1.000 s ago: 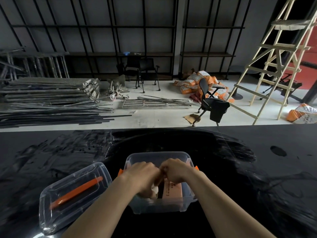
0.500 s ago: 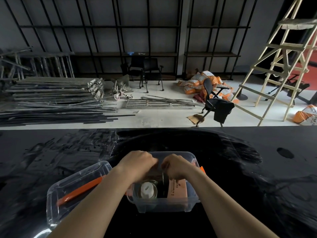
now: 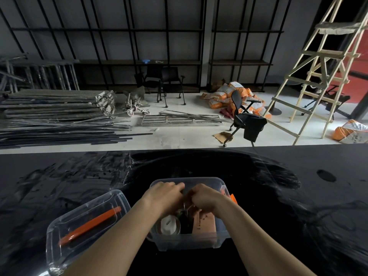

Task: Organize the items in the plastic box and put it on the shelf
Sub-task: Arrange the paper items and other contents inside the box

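Table [image 3: 278, 196]: black and glossy; I see everything I'm working with resting on it.
Plastic box [image 3: 189, 243]: clear, open, straight ahead of me near the table's front edge.
Lid [image 3: 87, 224]: clear with an orange handle, lying just left of the box.
Left hand [image 3: 165, 196]: inside the box, fingers curled (what they grip, I cannot tell).
Right hand [image 3: 207, 198]: inside too, touching the left, fingers bent; grip hidden.
Orange packet [image 3: 205, 224]: in the box, under my right hand.
White round cap [image 3: 169, 226]: beside it, front-left.
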`<state>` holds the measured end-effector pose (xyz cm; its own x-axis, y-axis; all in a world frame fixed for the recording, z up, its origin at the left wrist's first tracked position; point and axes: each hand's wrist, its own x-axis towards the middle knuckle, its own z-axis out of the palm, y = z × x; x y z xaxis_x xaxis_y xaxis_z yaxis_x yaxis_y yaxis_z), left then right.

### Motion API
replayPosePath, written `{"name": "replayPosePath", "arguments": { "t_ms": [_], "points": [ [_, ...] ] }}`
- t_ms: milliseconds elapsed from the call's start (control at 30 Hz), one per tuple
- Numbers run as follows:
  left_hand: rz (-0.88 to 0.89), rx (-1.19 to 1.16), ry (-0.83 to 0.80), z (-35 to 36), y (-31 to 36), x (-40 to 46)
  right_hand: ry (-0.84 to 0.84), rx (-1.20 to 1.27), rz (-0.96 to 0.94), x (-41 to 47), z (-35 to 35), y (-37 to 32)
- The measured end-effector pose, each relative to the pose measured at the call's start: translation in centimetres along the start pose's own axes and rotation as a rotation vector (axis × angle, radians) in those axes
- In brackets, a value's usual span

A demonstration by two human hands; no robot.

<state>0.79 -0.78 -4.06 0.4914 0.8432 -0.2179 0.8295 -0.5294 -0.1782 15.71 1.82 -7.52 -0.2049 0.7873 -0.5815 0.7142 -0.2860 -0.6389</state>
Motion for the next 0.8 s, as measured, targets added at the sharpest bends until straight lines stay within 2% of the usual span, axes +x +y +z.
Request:
{"name": "replayPosePath", "arguments": {
  "t_ms": [100,367,600,800],
  "points": [
    [0.062,0.045,0.059,-0.1,-0.5,-0.3,0.023,-0.041,-0.031,0.3,-0.5,0.0],
    [-0.001,0.067,0.256,1.2,-2.1,-2.0,0.127,-0.174,-0.034,0.2,-1.1,-0.4],
    [-0.058,0.1,0.2,1.1,-2.0,-3.0,-0.045,-0.048,-0.118,-0.3,0.2,-1.2],
    [-0.005,-0.076,0.131,1.2,-0.9,-3.2,-0.01,-0.273,-0.195,-0.2,-0.1,-0.9]
  ]
}}
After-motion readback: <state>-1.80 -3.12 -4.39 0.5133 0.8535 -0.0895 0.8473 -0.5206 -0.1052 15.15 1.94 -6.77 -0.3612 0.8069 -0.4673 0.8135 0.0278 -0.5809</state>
